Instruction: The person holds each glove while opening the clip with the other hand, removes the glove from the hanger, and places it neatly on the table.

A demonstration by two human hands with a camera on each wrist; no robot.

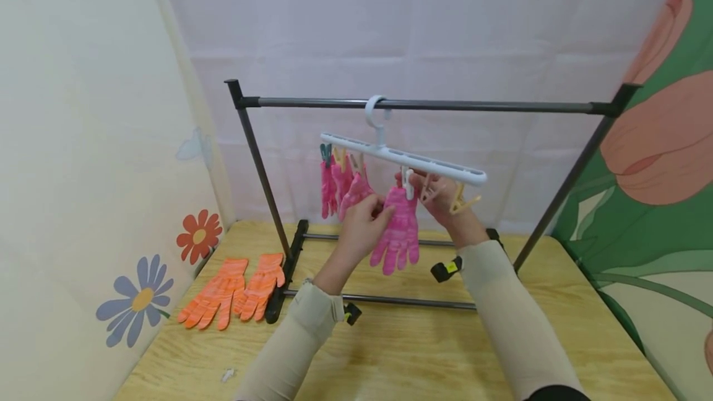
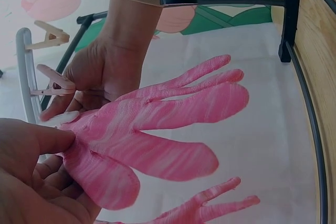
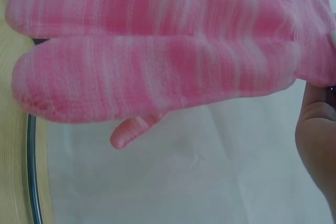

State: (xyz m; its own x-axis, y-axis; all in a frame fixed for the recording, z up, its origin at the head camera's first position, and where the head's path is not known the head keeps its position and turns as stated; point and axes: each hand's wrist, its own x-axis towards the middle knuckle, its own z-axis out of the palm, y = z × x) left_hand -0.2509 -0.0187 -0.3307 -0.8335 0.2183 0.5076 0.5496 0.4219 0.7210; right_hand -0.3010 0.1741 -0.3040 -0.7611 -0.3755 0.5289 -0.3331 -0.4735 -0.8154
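A pink streaked glove [image 1: 402, 228] hangs fingers down under a light blue hanger [image 1: 434, 164]. Its cuff is at a white clothespin [image 1: 409, 183]. My left hand [image 1: 363, 228] pinches the cuff-side edge between thumb and fingers, as the left wrist view shows with the glove [image 2: 152, 114] spread out. Beside it, my right hand [image 1: 445, 200] pinches the white clothespin at the cuff; its fingertips are partly hidden. The right wrist view is mostly filled by the glove's fingers [image 3: 157, 72]. Further left, several pink gloves [image 1: 356, 189] hang from clothespins.
The hanger hooks over the top bar [image 1: 490, 105] of a dark metal rack. A pink clothespin [image 1: 429, 189] and a yellow clothespin [image 1: 461, 200] hang at its right end. Two orange gloves [image 1: 217, 293] lie on the wooden table [image 1: 401, 351], left of the rack's foot.
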